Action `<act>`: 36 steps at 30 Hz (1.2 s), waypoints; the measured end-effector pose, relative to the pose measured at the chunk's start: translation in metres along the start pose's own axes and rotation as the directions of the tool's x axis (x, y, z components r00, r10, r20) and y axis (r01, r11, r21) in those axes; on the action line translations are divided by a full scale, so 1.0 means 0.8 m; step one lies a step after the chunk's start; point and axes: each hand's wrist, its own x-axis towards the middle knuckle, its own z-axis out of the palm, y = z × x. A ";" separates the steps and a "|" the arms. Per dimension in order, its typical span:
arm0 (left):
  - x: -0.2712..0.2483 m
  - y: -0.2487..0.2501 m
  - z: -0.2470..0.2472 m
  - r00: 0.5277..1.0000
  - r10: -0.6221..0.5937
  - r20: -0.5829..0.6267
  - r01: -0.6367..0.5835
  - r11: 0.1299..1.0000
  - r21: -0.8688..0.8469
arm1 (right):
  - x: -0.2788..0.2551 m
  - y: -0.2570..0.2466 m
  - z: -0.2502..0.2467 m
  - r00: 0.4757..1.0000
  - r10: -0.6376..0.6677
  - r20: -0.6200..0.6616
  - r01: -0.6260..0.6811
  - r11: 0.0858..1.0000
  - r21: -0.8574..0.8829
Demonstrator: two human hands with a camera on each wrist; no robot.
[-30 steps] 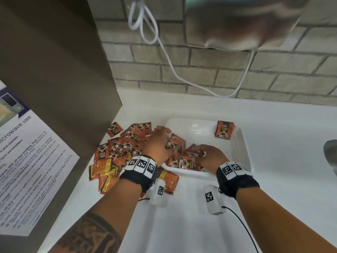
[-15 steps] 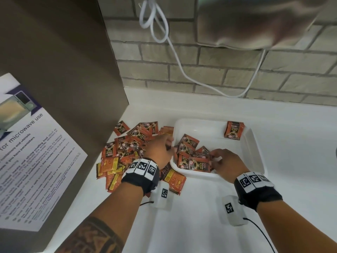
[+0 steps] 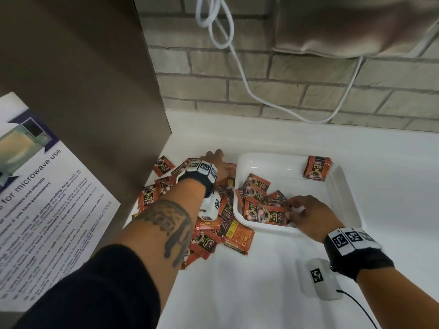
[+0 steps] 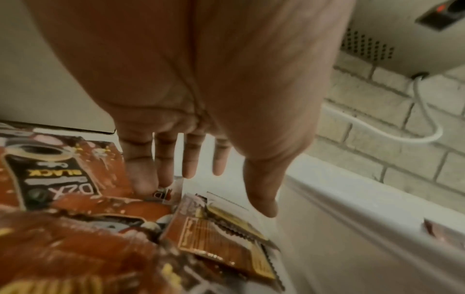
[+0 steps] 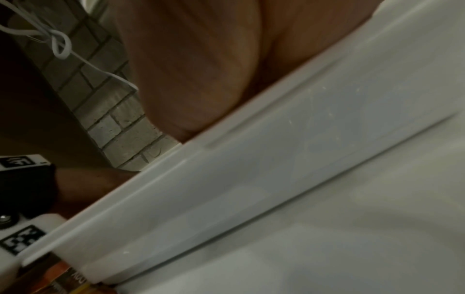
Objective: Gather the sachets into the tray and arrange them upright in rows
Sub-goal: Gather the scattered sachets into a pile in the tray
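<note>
left hand (image 4: 191,95): fingers straight and spread, nothing held, fingertips on the far end of the loose sachet pile (image 3: 213,224)
right hand (image 3: 306,214): inside the tray's near edge, fingertips touching the heaped sachets (image 3: 261,200); real grasp or not, cannot tell; wrist view shows only palm and tray wall
sachets: small flat squares, orange-red, black panel with coffee cup print, "D2X BLACK" readable, yellow-printed backs on some
pile: on the counter (image 3: 261,293) off the tray's left edge, jumbled, overlapping, face up and face down
tray (image 3: 342,186): white, rectangular, shallow; heap in the near-left corner lying flat or tilted
upright stack (image 3: 317,167): few sachets standing against the far-right corner
counter: white, smooth
room: grey brick wall (image 3: 285,86) behind, white cable (image 3: 240,70) hanging, brown panel left with microwave notice (image 3: 42,203)
</note>
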 end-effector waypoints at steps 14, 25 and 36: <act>0.016 -0.006 -0.001 0.992 0.089 0.087 -0.100 0.987 0.126 | 0.002 -0.022 -0.007 0.991 0.035 -0.127 -0.024 0.996 0.085; 0.003 -0.041 -0.004 0.992 0.124 0.017 -0.125 0.983 0.138 | 0.017 -0.200 0.018 0.884 -0.424 0.200 0.468 0.817 -0.336; -0.010 -0.063 -0.005 0.987 0.124 -0.106 -0.127 0.991 -0.028 | 0.047 -0.239 0.044 0.908 -0.221 0.355 0.399 0.715 -0.575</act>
